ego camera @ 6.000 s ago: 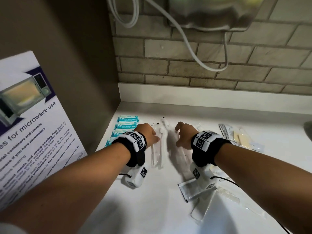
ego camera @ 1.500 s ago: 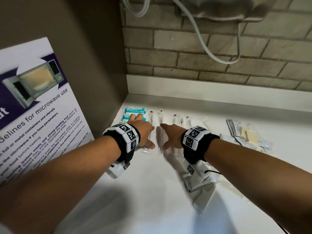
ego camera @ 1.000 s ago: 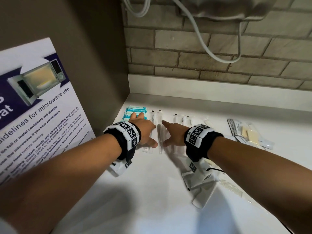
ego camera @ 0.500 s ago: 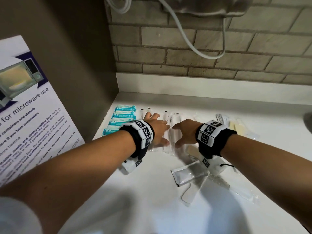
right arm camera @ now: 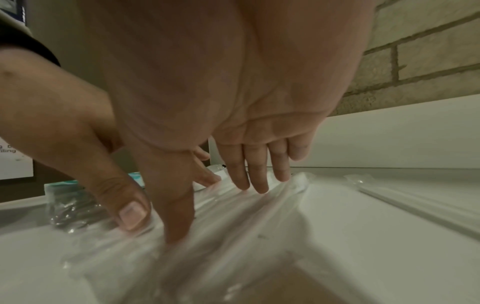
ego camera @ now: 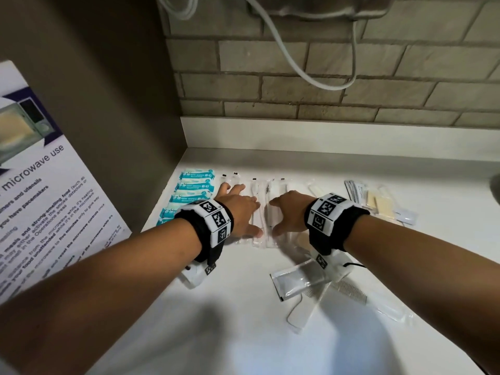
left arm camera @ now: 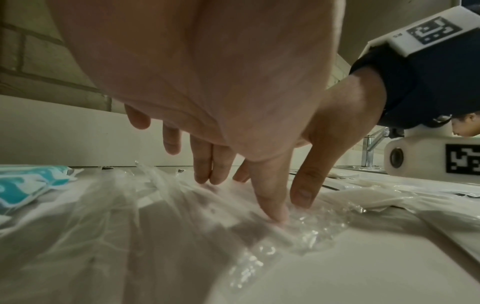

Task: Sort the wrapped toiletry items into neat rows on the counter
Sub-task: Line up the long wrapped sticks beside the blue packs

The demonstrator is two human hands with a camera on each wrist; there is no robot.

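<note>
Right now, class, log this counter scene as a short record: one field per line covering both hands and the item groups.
left hand: flat, fingers pressing clear-wrapped long white items
right hand: flat on the same row
teal-and-white wipe packets: stacked column, far left
wrapped white combs: loose, crossed, nearer the person
beige sachets pile: unsorted, right

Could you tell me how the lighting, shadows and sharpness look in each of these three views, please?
Head view: fairly sharp, dim corner, a soft dark shadow on the counter near the camera, brick lines bowed by the wide lens. Left wrist view: the left hand fills the frame, small glints on the clear wrappers. Right wrist view: the right hand looms close, the near plastic smeared and soft.
</note>
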